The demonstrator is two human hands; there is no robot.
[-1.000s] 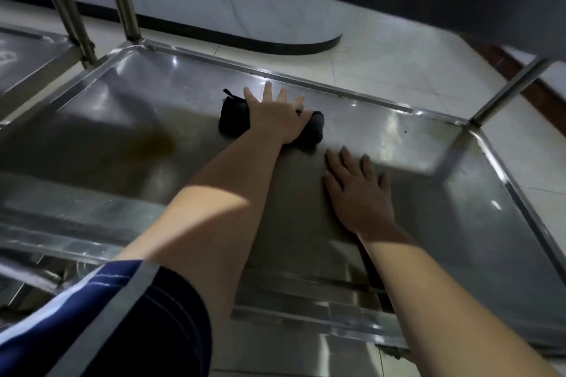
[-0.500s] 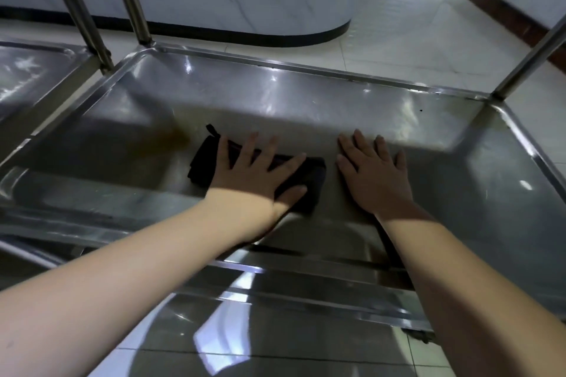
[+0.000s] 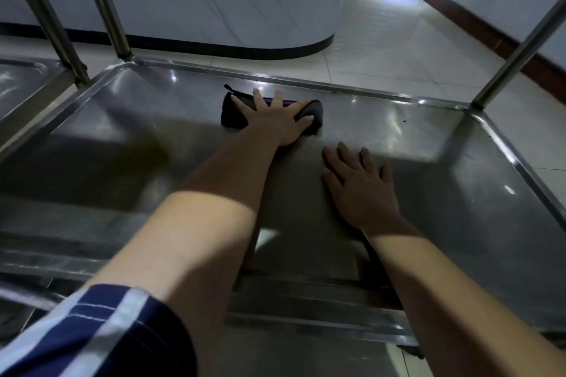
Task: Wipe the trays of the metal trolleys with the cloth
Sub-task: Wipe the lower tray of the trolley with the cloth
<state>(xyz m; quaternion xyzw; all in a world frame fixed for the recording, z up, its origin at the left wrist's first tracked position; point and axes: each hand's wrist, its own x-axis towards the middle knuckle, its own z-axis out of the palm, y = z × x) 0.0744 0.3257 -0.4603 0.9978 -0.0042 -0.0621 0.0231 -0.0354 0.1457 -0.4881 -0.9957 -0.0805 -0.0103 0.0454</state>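
Observation:
A wide stainless steel trolley tray (image 3: 444,144) fills the view. A folded black cloth (image 3: 231,112) lies on it near the far rim. My left hand (image 3: 275,118) presses flat on the cloth with fingers spread and straight. My right hand (image 3: 360,185) rests flat on the bare metal, nearer to me and to the right of the cloth, holding nothing. The middle of the cloth is hidden under my left hand.
Upright steel posts rise at the far left (image 3: 105,6) and far right (image 3: 520,46) corners. A second trolley tray (image 3: 21,82) stands to the left. Beyond are a tiled floor (image 3: 382,49) and a curved white counter base (image 3: 214,3). A lower shelf (image 3: 306,355) shows beneath.
My left hand has pushed the cloth away from me, from the tray's middle to near the far rim. My right hand has stayed flat on the metal.

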